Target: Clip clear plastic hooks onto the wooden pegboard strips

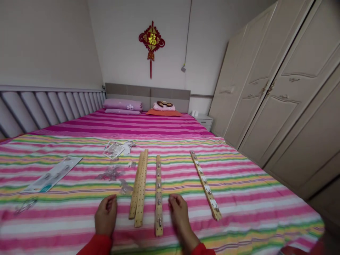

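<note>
My left hand [105, 215] is closed, its fingers curled with nothing visible in them, over the striped cloth left of two perforated wooden strips [139, 187]. My right hand [180, 211] is also closed, thumb and fingers together, with nothing visible in it. It is just right of a wooden strip with clear-backed metal hooks [158, 193] along its length, apart from it. Farther right lies a second strip bearing white-backed hooks [204, 182]. Loose clear adhesive hooks [111, 173] lie in a pile beyond my left hand, with another clear hook piece [125, 187] nearer the strips.
A flat hook package [54, 175] and thin metal wire pieces [26, 204] lie at left. Clear and white packaging scraps [117, 148] are behind the hook pile. The striped cloth [239, 198] covers the bed. Pillows [123, 105] rest by the headboard; a wardrobe [276, 92] stands right.
</note>
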Available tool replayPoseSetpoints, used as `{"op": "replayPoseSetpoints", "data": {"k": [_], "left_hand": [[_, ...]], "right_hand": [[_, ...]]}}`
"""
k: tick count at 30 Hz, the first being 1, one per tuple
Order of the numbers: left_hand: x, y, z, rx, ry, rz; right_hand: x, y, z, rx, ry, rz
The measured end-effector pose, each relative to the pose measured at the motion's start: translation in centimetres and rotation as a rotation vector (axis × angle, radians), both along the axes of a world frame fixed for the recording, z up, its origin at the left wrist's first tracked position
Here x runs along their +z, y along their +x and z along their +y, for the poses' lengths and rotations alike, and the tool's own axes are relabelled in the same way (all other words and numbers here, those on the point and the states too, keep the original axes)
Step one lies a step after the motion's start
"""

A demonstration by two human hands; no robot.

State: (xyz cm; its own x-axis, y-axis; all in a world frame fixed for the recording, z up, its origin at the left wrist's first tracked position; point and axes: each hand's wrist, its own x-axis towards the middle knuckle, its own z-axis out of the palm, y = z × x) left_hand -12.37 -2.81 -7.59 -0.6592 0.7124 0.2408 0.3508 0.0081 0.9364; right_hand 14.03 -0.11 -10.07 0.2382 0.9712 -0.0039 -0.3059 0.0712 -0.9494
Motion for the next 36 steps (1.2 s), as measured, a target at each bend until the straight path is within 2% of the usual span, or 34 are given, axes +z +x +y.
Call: {"op": "replayPoseSetpoints", "data": {"k": [5, 11, 14, 22, 28, 33, 36], "left_hand": [[-0.9, 0.0, 0.3, 0.014, -0.038, 0.159], [-1.0, 0.2, 0.3, 0.021, -0.035, 0.171], [-0.7, 0.2, 0.1, 0.024, -0.031, 0.164], [-0.3, 0.0, 0.0, 0.000, -0.019, 0.007], [0.0, -1.0, 0.5, -0.087, -0.028, -0.159], [-0.1, -1.5, 1.9, -0.151, -0.072, -0.039], [0.5, -1.7, 2.8, -0.177, -0.115, 0.024]], "right_hand": [[0.1, 0.1, -1.9, 0.055, -0.044, 0.014], [-0.7, 0.3, -2.9, 0.059, -0.048, 0.013], [-0.5, 0.3, -3.1, 0.040, -0.050, -0.009], [0.3, 0.3, -3.4, 0.018, -0.081, -0.008], [0.5, 0.5, -3.5, 0.029, -0.123, 0.036], [1.4, 1.0, -3.6, 0.056, -0.163, 0.110], [2.0, 1.1, -3.7, 0.066, -0.188, 0.138]]}}
